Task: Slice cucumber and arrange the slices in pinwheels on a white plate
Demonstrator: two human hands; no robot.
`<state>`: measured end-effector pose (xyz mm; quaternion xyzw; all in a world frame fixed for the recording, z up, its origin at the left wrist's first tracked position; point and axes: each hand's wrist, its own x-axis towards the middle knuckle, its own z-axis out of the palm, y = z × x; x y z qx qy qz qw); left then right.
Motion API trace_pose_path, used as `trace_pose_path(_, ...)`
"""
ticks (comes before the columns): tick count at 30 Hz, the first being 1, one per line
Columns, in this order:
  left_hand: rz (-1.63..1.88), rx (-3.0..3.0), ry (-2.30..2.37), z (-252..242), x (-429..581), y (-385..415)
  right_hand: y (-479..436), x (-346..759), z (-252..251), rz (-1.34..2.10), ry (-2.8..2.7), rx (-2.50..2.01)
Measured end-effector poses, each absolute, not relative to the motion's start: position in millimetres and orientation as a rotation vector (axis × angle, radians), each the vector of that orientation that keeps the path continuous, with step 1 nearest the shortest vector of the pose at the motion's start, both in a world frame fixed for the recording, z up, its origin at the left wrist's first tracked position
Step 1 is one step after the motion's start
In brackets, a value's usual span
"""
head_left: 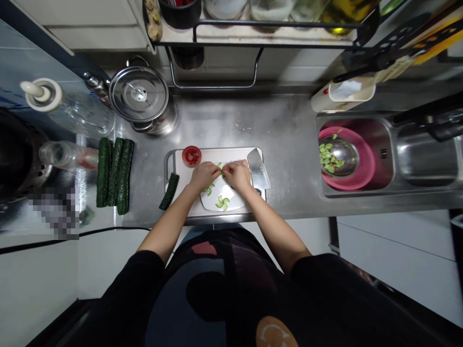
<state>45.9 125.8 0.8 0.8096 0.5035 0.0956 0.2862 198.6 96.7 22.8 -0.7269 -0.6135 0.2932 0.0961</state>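
Observation:
My left hand (205,176) and my right hand (237,174) meet over the far part of a white plate (237,201), fingertips pinched close together on small green cucumber slices. Part of those slices is hidden by my fingers. Fanned cucumber slices (222,203) lie at the plate's near side, with more by my left wrist. The plate rests on a white cutting board (231,153). A cleaver (257,169) lies on the board to the right of my right hand. Beyond my left hand stands a small red bowl (191,156) with red bits inside. A cut cucumber piece (169,192) lies at the board's left.
Whole cucumbers (114,176) lie on the left of the steel counter (289,144). Behind them stands a lidded steel pot (139,96). In the sink at right, a pink basin (367,164) holds a metal bowl (349,154) with cucumber slices. A bottle rack (253,43) overhangs the back.

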Motion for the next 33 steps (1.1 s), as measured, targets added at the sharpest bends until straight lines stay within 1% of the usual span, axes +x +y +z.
trace_pose_path(12, 0.303, 2.13, 1.33, -2.6, 43.8, 126.7, 96.6, 199.2, 29.9, 0.903, -1.777, -2.165)
trace_pose_path(16, 0.427, 2.064, 1.325, -0.2, 40.3, 125.7, 95.0, 204.0, 28.5, 0.892, -1.748, -2.143)
trace_pose_path(18, 0.533, 2.003, 1.434, 4.3, 33.2, 125.6, 92.8, 208.2, 26.4, 0.867, -1.715, -2.132)
trace_pose_path(20, 0.625, 1.896, 1.661, 10.7, 21.5, 126.5, 88.8, 212.5, 24.0, 0.836, -1.684, -2.1)
trace_pose_path(22, 0.646, 1.765, 1.908, 17.8, 7.7, 128.6, 82.8, 215.3, 22.2, 0.814, -1.669, -2.051)
trace_pose_path(26, 0.409, 1.675, 2.075, 30.0, -9.9, 136.0, 66.8, 211.4, 22.4, 0.815, -1.701, -1.959)
trace_pose_path(30, 0.143, 1.671, 2.071, 37.8, -4.2, 146.1, 51.9, 197.8, 27.2, 0.872, -1.779, -1.872)
trace_pose_path(33, 0.009, 1.699, 2.037, 40.3, 4.1, 152.9, 45.2, 189.2, 31.1, 0.914, -1.811, -1.842)
